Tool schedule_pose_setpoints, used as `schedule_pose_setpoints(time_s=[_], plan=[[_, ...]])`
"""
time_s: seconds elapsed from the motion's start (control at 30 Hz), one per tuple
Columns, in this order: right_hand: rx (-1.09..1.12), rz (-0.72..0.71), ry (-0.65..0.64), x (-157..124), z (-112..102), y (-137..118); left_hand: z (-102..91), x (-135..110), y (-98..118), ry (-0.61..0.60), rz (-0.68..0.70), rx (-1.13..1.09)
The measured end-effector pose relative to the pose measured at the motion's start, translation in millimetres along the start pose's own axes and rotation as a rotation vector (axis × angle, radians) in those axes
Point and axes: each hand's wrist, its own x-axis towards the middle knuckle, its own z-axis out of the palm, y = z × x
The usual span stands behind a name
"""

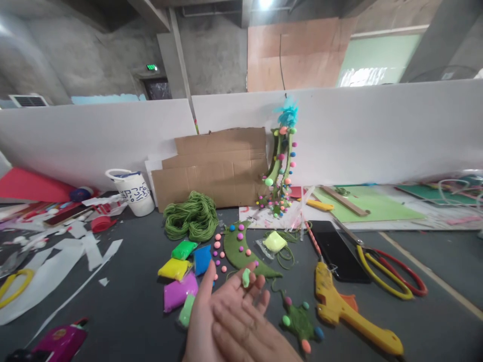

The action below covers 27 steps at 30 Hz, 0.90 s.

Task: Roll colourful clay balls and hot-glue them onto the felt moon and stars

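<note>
My left hand (206, 314) lies palm up at the bottom centre, fingers stretched toward the upper right. A small light green clay lump (246, 277) sits at its fingertips. My right hand (251, 342) rests flat across the left palm, fingers straight. Just beyond the hands lies a green felt crescent (234, 249) dotted with pink and purple balls. Clay packets lie to the left: green (183, 249), blue (203, 259), yellow (174, 269), purple (180, 292). A green felt star (299, 322) with coloured balls lies right of my hands.
A yellow glue gun (341, 311), a black phone (337, 251) and yellow-red scissors (388, 274) lie to the right. Green yarn (191, 216), cardboard (215, 173), a white bucket (134, 193) and a decorated felt tree (281, 166) stand behind. Paper scraps (56, 256) cover the left.
</note>
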Motion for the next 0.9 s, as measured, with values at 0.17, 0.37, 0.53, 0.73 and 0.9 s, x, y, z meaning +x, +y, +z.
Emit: schedule_pose_setpoints(time_s=[0.17, 0.37, 0.53, 0.73, 0.9], plan=[[-0.014, -0.069, 0.067, -1.5, 5.4, 2.4, 2.2, -0.1, 1.1, 0.064, 0.128, 0.054], [-0.005, 0.008, 0.067, 2.4, 10.2, -1.3, 1.6, -1.6, 1.7, 0.095, 0.055, 0.085], [-0.001, 0.155, 0.342, 6.3, 15.6, -8.0, -0.4, -0.2, 0.0, 0.101, 0.066, 0.078], [-0.001, -0.024, 0.192, 3.1, 14.1, -1.4, 0.5, -0.7, 0.7, 0.052, 0.085, 0.079], [0.030, 0.038, 0.000, 1.1, 6.4, 0.4, 4.1, -1.9, 0.2, 0.062, 0.008, 0.005]])
